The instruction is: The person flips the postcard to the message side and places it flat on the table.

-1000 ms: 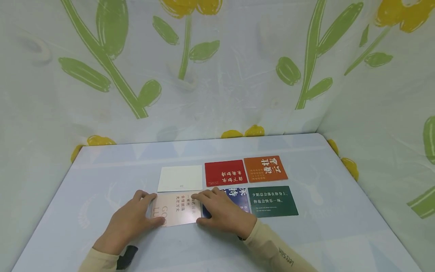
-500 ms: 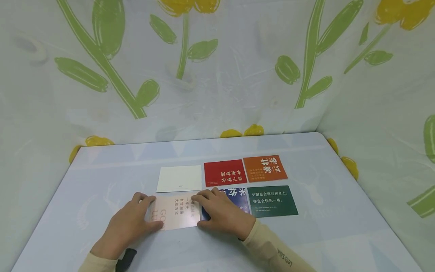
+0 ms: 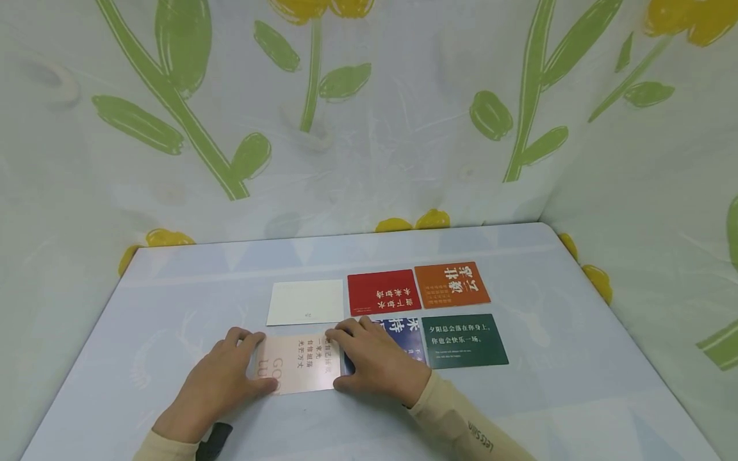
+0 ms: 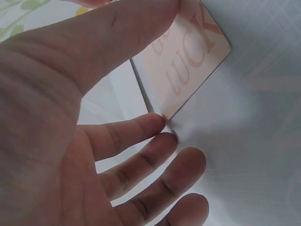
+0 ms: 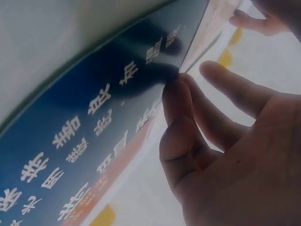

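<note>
A pink card (image 3: 305, 368) with Chinese writing and "GOOD LUCK" lettering lies flat near the front of the layout. My left hand (image 3: 221, 378) holds it at the left end, thumb on the lower corner and index finger at the upper one. At the right end my right hand (image 3: 375, 365) holds the same card between thumb and fingertips, partly covering a blue card (image 3: 408, 336) beneath the hand. In the left wrist view the thumb lies over the pink card (image 4: 188, 61). The right wrist view has the right fingertips beside the blue card (image 5: 89, 108).
Behind the pink card lies a white card (image 3: 305, 302), with a gap between them. A red card (image 3: 383, 292) and an orange card (image 3: 452, 285) continue that back row. A green card (image 3: 464, 341) sits right of the blue one. All rest on the pale table (image 3: 173, 307).
The pink card has slid slightly toward me, widening the gap to the white card. Both hands have kept their hold on it; the other cards stay in place.
</note>
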A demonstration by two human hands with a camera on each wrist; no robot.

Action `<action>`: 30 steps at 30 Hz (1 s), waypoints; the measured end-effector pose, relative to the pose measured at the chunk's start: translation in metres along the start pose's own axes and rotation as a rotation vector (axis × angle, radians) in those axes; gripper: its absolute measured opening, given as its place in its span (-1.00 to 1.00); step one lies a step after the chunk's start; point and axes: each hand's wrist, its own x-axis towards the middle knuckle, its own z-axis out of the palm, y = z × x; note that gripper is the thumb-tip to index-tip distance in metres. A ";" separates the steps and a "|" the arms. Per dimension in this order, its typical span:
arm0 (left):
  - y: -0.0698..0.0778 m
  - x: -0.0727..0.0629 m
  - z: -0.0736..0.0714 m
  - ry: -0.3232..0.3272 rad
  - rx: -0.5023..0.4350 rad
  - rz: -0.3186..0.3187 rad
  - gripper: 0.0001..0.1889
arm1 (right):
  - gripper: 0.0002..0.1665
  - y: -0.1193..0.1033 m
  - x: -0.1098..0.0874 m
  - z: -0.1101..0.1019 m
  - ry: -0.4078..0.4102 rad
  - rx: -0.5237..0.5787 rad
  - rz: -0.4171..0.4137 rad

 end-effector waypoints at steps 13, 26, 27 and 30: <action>0.001 0.005 -0.005 -0.020 -0.014 0.007 -0.07 | 0.02 0.001 0.006 -0.001 -0.003 0.031 0.008; 0.000 0.009 -0.007 -0.024 -0.060 0.012 -0.10 | 0.02 0.001 0.007 -0.002 -0.007 0.032 -0.012; 0.000 0.008 -0.007 -0.023 -0.064 0.014 -0.10 | 0.02 0.001 0.007 -0.002 -0.006 0.032 -0.012; -0.001 0.008 -0.006 -0.023 -0.071 0.014 -0.10 | 0.00 0.003 0.007 -0.003 -0.007 0.019 -0.007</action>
